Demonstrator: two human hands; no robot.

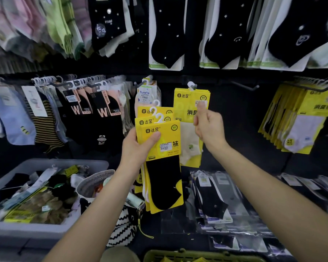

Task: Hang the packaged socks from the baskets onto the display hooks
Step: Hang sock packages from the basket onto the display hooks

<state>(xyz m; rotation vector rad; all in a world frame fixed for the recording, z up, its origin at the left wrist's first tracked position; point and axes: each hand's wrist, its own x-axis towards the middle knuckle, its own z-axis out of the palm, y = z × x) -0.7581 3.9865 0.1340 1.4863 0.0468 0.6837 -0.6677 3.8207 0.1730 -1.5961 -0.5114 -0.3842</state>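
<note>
At the display wall's middle row, the right hand (208,127) grip pinches a hung yellow sock pack (187,99); the left hand (138,146) grip clamps fanned spare packs (159,127), which could slide loose if jostled.

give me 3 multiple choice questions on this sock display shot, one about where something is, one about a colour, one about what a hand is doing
1. Where is the grey bin of loose socks?
A lower left
B upper right
C top centre

2. What colour is the sock in the front pack that the left hand holds?
A pink
B black
C green

3. What is the right hand doing?
A resting in the bin
B hanging open
C pinching the hanging yellow pack

Answers:
1 A, it fills the lower left corner.
2 B, a black sock shows below the yellow card.
3 C, its thumb presses the pack that hangs from the hook.
</note>
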